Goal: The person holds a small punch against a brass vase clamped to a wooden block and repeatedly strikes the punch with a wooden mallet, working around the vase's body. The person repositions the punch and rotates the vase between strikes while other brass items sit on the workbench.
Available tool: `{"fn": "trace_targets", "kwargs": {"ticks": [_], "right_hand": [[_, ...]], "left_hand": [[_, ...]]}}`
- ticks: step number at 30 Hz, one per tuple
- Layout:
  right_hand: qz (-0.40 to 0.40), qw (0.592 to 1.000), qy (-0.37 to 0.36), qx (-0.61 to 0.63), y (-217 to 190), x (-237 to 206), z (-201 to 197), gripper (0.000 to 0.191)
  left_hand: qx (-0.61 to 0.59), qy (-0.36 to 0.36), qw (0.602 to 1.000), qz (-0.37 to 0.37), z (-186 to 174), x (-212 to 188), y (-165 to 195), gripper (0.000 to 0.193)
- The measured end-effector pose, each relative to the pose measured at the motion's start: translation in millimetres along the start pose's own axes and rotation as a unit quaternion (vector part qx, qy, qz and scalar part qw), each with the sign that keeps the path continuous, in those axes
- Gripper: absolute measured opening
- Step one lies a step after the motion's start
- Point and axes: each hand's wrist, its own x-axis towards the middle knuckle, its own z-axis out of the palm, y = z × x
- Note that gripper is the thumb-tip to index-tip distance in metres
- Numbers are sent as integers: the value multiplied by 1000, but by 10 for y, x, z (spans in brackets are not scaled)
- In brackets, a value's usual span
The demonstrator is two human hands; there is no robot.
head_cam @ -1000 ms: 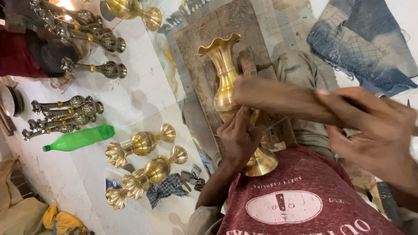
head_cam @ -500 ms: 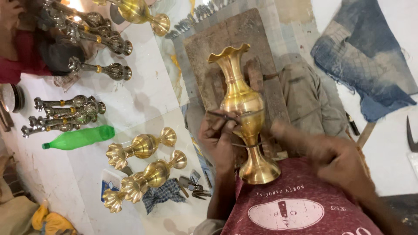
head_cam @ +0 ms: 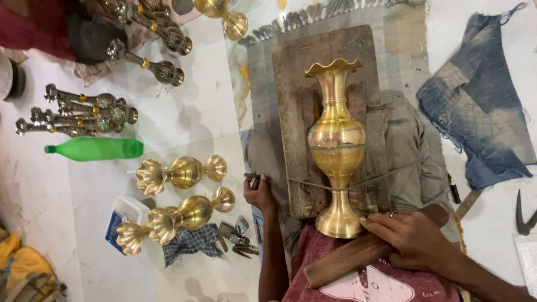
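In the head view, a tall brass vase point(head_cam: 336, 146) with a ruffled mouth lies along a worn wooden board point(head_cam: 291, 95), its mouth at the far end and its round foot at the near end, close to the person's red shirt point(head_cam: 358, 279). The board rests on a fringed woven mat point(head_cam: 411, 50) and over the person's lap.

The right hand point(head_cam: 411, 237) lies just right of the vase's foot, its fingers point(head_cam: 376, 223) curled together over a thick wooden stick point(head_cam: 347, 260) and clamped on it; a ring shows on one finger. The stick slants across the shirt, near the foot of the vase.

The left hand point(head_cam: 258, 193) sits left of the board, apart from the vase, with its fingers pinched together on a thin metal rod point(head_cam: 305, 183) that runs rightward to the vase's narrow waist.

Left of the hand, two smaller brass vases point(head_cam: 182, 171) point(head_cam: 176, 218) lie on their sides on the pale floor point(head_cam: 184, 106). Further left lies a green plastic bottle point(head_cam: 95, 149), with a bunch of dark metal stems point(head_cam: 78, 114) beyond it. A checked cloth point(head_cam: 193, 243) and small tools point(head_cam: 238, 240) lie near the lower vase. A blue denim rag point(head_cam: 481, 112) is spread at the right, and another brass piece point(head_cam: 224, 14) sits at the far edge.
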Motion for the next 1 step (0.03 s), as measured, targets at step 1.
{"fn": "trace_targets", "kwargs": {"ticks": [1], "right_hand": [[0,1000,-1,-10,21,-36,75,93]], "left_hand": [[84,23,996,34,-80,-29,-37,33]]}}
